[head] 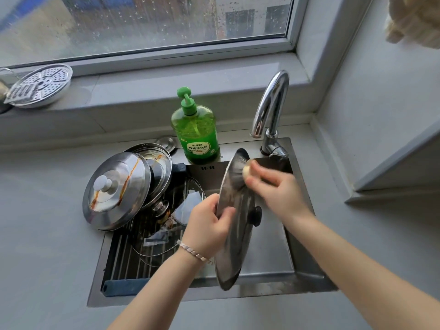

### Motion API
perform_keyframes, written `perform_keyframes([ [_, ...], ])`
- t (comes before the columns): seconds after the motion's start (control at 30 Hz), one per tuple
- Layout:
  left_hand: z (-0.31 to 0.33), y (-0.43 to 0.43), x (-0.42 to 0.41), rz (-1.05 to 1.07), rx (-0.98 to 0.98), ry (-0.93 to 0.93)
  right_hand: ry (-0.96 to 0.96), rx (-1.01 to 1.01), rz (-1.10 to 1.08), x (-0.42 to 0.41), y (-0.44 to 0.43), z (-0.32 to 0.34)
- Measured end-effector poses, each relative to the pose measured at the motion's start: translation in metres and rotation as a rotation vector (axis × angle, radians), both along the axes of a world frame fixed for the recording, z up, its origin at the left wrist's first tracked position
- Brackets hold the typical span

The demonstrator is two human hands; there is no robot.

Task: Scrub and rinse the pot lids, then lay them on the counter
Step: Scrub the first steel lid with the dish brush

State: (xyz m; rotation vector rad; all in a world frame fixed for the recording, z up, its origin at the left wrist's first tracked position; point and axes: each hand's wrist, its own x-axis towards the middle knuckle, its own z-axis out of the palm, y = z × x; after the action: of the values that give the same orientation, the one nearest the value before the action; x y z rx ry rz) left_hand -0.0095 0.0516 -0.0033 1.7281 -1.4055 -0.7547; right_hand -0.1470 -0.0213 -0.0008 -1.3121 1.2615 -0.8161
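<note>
The right hand [273, 186] is blurred; its fingers curl round a pale sponge [246, 170], mostly hidden in the fist, pressed against the upper part of the lid [234, 246]. The lid's far face cannot be seen, and the left hand's [209, 225] fingers vanish behind it, only the thumb showing on the near face. A glass lid [166, 236] on the rack [123, 253] is hard to trace, its outline lost among reflections. At the top right corner a pale cloth [414, 20] is cut off by the frame. The grey counter [47, 234] holds a steel sink [262, 291] under a rain-spotted window [142, 20]; a steamer tray [40, 85] leans on the sill [166, 84] at the left, and a green soap bottle [195, 132] and a curved tap [271, 103] stand at the sink's back edge. At the sink's back left corner a stained lid [116, 189] with a white knob lies tilted on a second lid [159, 163], both partly on the counter and partly on the rack. The lid stands nearly on edge over the middle of the sink, its black knob [256, 215] facing right. The left hand pinches its left rim about halfway up, thumb in front; the right hand works on the knob side, near the top rim, below the tap.
</note>
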Motion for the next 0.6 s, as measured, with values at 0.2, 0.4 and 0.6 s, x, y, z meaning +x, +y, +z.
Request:
perform_keyframes([
  [0.2, 0.002, 0.006, -0.002, 0.072, -0.046, 0.099, 0.101, 0.042, -0.058, -0.007, -0.010, -0.011],
  [0.4, 0.010, -0.002, 0.009, 0.162, -0.105, 0.160, -0.039, 0.014, 0.073, 0.002, 0.033, -0.010],
  [0.6, 0.012, -0.007, 0.004, 0.275, -0.083, 0.320, -0.054, 0.017, -0.031, 0.006, 0.021, -0.015],
])
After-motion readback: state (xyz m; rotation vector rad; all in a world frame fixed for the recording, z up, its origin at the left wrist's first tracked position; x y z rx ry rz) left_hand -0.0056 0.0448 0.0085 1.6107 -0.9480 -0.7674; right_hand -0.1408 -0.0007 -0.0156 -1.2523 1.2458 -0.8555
